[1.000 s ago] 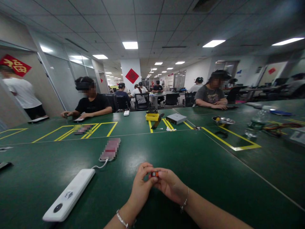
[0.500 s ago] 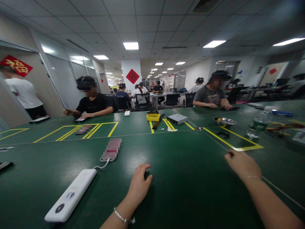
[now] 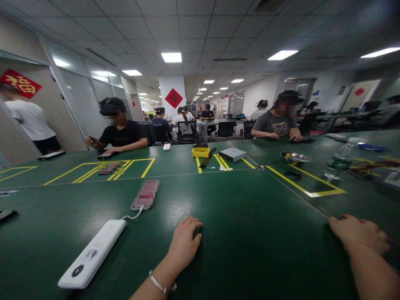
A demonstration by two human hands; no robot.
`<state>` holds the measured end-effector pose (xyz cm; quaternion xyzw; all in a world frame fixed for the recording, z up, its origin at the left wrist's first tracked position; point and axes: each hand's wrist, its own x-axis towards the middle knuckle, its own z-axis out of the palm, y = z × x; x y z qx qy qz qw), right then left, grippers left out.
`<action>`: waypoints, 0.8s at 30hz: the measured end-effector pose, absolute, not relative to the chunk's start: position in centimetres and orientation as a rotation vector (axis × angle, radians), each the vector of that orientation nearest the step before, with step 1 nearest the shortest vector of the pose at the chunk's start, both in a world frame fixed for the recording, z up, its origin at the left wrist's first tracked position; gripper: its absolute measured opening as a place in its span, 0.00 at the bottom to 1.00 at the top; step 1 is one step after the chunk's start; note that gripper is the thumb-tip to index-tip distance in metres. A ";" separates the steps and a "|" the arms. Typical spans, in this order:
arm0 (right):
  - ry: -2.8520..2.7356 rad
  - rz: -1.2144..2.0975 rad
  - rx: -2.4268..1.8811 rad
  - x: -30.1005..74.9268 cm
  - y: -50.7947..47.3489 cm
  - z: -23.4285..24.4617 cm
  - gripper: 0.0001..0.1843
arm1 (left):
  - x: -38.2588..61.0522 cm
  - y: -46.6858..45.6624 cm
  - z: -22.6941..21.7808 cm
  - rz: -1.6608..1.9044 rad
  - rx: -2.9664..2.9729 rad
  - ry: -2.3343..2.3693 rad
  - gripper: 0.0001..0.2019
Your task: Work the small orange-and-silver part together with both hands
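My left hand (image 3: 185, 241) rests on the green table (image 3: 250, 233), palm down and holding nothing. Its fingers are slightly bent, and the thumb stands apart from them. To its left lie a white power bank (image 3: 93, 254) and a phone (image 3: 146, 194), joined by a short white cable (image 3: 135, 216). My right hand (image 3: 359, 234) is at the right side, low over the table near a thin seam line. Its fingers are mostly turned out of sight, and no object shows in it.
Farther back are a yellow tray (image 3: 201, 152) with black items, a grey box (image 3: 232, 154), a metal bowl (image 3: 294, 157) and a plastic bottle (image 3: 340, 160). Cables (image 3: 371, 168) lie at the right. Two people sit across the table, one (image 3: 117, 129) left, one (image 3: 278, 121) right.
My right hand has moved right and a little toward me, and has turned. My left hand has shifted only slightly, its fingers drawn a bit closer to the thumb.
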<state>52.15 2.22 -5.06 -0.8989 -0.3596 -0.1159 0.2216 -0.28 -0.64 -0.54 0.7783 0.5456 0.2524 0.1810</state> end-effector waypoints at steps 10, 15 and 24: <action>-2.144 -0.308 -1.741 27.8 3.6 0.3 0.23 | -0.3 -0.6 -0.9 0.643 2.246 1.610 0.17; -2.570 0.185 -1.389 18.9 0.7 -0.5 0.25 | 0.2 -1.1 -1.0 0.530 2.351 1.637 0.22; -2.653 0.436 -1.288 18.4 0.2 -0.1 0.27 | 0.3 -1.4 -0.9 0.450 2.345 1.565 0.24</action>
